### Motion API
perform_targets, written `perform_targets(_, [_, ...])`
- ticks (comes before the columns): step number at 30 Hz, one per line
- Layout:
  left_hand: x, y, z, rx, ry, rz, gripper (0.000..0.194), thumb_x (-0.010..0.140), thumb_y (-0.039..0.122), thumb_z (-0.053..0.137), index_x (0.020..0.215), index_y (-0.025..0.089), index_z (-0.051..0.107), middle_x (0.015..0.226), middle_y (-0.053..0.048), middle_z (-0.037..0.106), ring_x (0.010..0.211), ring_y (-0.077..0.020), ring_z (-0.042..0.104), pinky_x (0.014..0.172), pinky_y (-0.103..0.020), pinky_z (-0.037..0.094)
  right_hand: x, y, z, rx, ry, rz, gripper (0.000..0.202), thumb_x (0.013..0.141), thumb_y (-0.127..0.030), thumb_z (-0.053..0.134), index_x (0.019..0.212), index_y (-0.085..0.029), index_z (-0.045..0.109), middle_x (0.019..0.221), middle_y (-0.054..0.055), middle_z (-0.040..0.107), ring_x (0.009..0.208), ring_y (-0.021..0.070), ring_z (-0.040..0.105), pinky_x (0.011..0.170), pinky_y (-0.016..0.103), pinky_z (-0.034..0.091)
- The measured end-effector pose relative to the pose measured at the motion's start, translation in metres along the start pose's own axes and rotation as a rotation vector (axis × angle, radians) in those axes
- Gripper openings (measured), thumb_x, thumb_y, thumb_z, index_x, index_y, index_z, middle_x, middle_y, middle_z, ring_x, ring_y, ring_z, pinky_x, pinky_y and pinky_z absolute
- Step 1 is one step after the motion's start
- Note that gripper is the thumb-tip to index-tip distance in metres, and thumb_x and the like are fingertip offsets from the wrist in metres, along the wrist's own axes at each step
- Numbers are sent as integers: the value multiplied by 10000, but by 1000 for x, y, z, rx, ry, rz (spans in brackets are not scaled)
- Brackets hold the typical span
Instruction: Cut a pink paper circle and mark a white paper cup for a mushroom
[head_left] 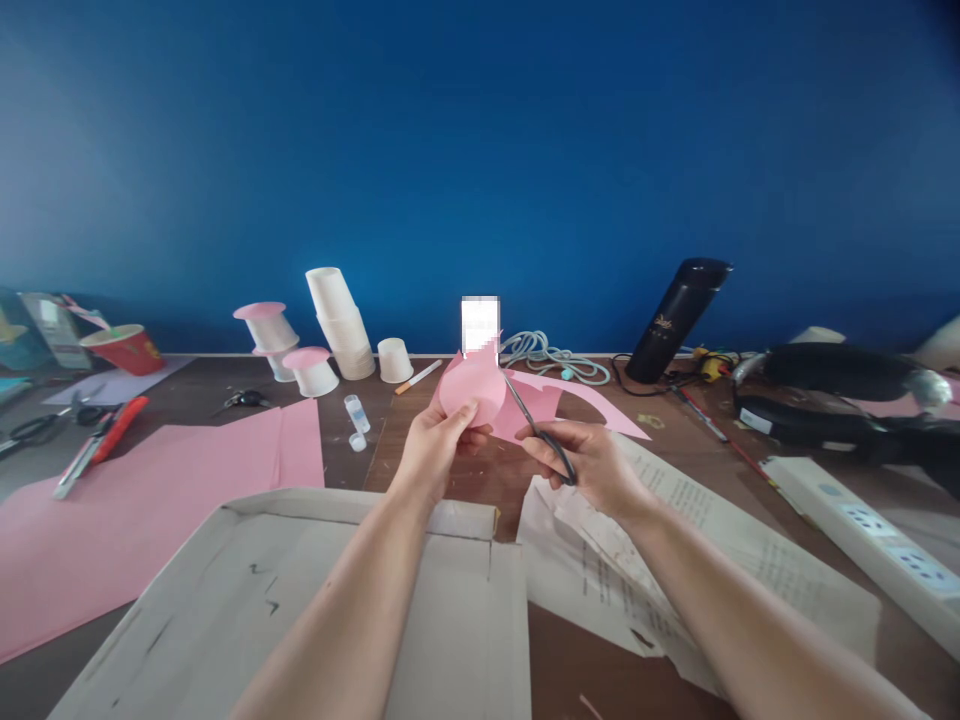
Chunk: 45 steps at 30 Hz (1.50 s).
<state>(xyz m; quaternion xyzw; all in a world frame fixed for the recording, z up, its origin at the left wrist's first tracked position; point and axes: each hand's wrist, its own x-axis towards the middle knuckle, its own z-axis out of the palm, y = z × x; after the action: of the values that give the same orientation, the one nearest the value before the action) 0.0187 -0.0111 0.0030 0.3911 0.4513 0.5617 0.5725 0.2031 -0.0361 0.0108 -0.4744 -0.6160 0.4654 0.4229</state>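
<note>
My left hand point(450, 430) pinches a pink paper piece point(472, 388) with a rounded outline, thumb on its front face. My right hand point(585, 460) is closed round the black handles of a pair of scissors point(529, 405), whose blades point up and left to the right edge of the pink piece. More pink paper point(536, 400) lies behind the blades, and a curved pink offcut point(600, 400) stretches to the right. Behind the held piece is a bright white blurred rectangle point(480, 322).
A white cardboard lid point(315, 600) lies in front, with pink sheets point(202, 460) to its left. Stacked paper cups point(341, 325) stand behind. Printed papers point(720, 510), a power strip point(862, 530) and a black bottle point(675, 320) are on the right.
</note>
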Motion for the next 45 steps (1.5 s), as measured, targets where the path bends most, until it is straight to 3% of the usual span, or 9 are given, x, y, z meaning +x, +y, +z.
perform_targets(6, [2, -1, -2, 11, -9, 14, 357, 685, 430, 709, 850, 118, 658, 652, -46, 655, 513, -88, 567, 506, -192, 440, 2, -2, 1, -6, 25, 3, 322, 721, -464, 688, 830, -162, 712, 571, -25, 529, 443, 68, 460, 419, 214, 401])
perform_targets(10, [0, 2, -2, 49, -54, 11, 355, 700, 438, 694, 852, 119, 656, 677, -51, 659, 531, -89, 566, 527, -197, 450, 7, 3, 0, 124, 130, 36, 331, 704, -434, 714, 894, -165, 688, 563, -29, 555, 484, 83, 491, 484, 226, 407])
perform_targets(16, [-2, -1, 0, 206, -223, -56, 349, 706, 456, 680, 803, 124, 633, 670, -57, 660, 546, -110, 576, 520, -211, 446, 17, 17, -8, 392, 226, 57, 471, 686, -379, 744, 1097, -217, 581, 837, 15, 629, 750, 141, 610, 516, 190, 374])
perform_targets(22, [-5, -3, 3, 370, -342, -109, 342, 712, 438, 679, 843, 125, 641, 751, -73, 684, 576, -126, 595, 579, -243, 477, 22, 23, -10, 618, 227, 96, 423, 639, -306, 779, 1010, -221, 593, 799, -16, 596, 699, 102, 563, 547, 180, 394])
perform_targets(28, [-8, -2, 8, 422, -344, -121, 335, 723, 431, 679, 826, 114, 644, 636, -46, 649, 543, -113, 568, 548, -217, 454, 23, 26, -7, 574, 240, 38, 316, 621, -304, 782, 870, -198, 619, 740, -28, 609, 640, 113, 561, 631, 261, 443])
perform_targets(32, [-4, -9, 7, 228, -289, -115, 360, 723, 450, 680, 879, 128, 637, 801, -71, 671, 665, -124, 596, 593, -213, 480, 24, 28, -6, 588, 309, 12, 307, 615, -303, 776, 857, -202, 616, 711, -40, 606, 609, 105, 559, 597, 252, 434])
perform_targets(37, [-1, -16, 7, -192, -215, -235, 390, 733, 436, 684, 999, 157, 625, 1056, -112, 648, 847, -175, 626, 696, -272, 530, 24, 29, -4, 649, 387, 16, 352, 586, -282, 786, 869, -205, 592, 721, -47, 595, 584, 88, 546, 543, 222, 420])
perform_targets(40, [-3, -17, 12, -327, -205, -324, 352, 714, 351, 725, 992, 158, 627, 1063, -106, 648, 835, -167, 626, 694, -274, 538, 24, 29, -1, 660, 390, 13, 352, 587, -282, 790, 864, -205, 586, 726, -47, 592, 571, 82, 539, 508, 208, 403])
perform_targets(45, [-4, -18, 16, -372, -154, -421, 335, 681, 228, 759, 983, 163, 629, 1035, -76, 664, 794, -141, 626, 623, -236, 532, 23, 31, 6, 665, 340, 19, 342, 600, -299, 790, 856, -213, 580, 726, -45, 604, 577, 92, 560, 525, 217, 411])
